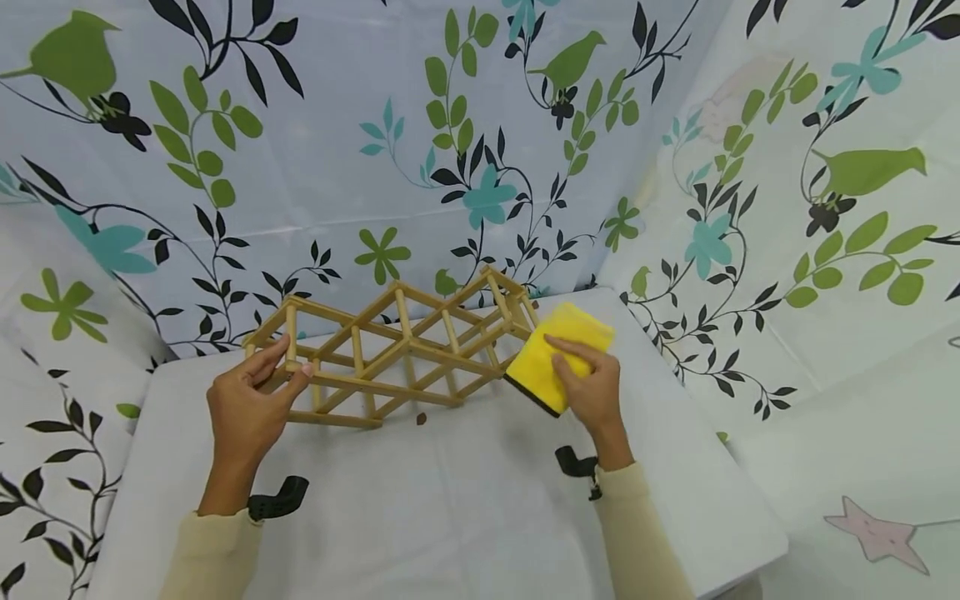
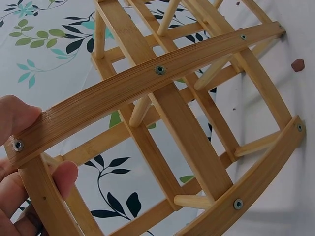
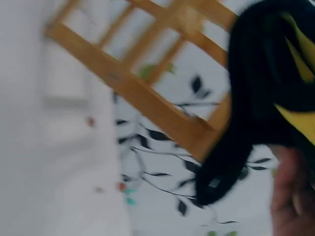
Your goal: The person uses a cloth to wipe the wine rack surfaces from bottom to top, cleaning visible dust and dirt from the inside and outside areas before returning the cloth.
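A wooden lattice rack of crossed slats and round dowels is tilted above the white table. My left hand grips its left end, with the thumb and fingers around a corner. In the left wrist view the slats of the rack show small metal rivets. At the rack's right end my right hand holds a folded yellow cloth with a dark edge. The right wrist view shows the cloth's black side close to the rack; whether they touch I cannot tell.
The white table stands against a wall covering printed with leaves and birds. Small brown bits lie on the tabletop near the rack. A pink star decoration is off to the right.
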Demonstrator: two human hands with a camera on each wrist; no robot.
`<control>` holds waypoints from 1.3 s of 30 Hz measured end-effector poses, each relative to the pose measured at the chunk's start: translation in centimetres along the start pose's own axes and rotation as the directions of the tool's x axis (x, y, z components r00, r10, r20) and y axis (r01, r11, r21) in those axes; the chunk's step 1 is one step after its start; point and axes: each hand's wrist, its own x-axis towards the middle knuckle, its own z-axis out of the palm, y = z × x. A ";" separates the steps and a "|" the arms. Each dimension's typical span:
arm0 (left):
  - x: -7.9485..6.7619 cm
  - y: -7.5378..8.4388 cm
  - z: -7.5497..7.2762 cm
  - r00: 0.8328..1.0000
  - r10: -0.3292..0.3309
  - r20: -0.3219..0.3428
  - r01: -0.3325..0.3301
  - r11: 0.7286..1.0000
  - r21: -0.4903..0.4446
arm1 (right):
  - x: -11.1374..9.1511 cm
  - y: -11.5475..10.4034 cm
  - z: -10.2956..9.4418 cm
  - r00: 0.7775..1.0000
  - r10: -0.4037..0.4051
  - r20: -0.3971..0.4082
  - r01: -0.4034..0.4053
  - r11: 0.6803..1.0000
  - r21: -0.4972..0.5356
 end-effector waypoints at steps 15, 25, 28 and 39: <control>0.1 0.2 -0.6 0.998 -0.049 0.050 0.046 0.998 0.052 | 13.3 0.8 -3.7 0.855 0.283 0.434 0.001 0.836 -0.549; 0.3 0.0 -0.6 0.998 -0.056 0.043 0.054 0.997 0.047 | 15.3 0.3 -0.6 0.794 0.230 0.562 0.180 0.795 -0.579; 0.3 -0.1 -0.6 0.997 -0.057 0.045 0.055 0.997 0.050 | 15.5 -1.0 0.1 0.878 0.167 0.448 0.175 0.760 -0.626; 0.3 -0.9 -0.8 0.999 -0.044 0.029 0.042 0.998 0.043 | 14.1 -0.4 3.7 0.916 0.127 0.381 0.141 0.787 -0.601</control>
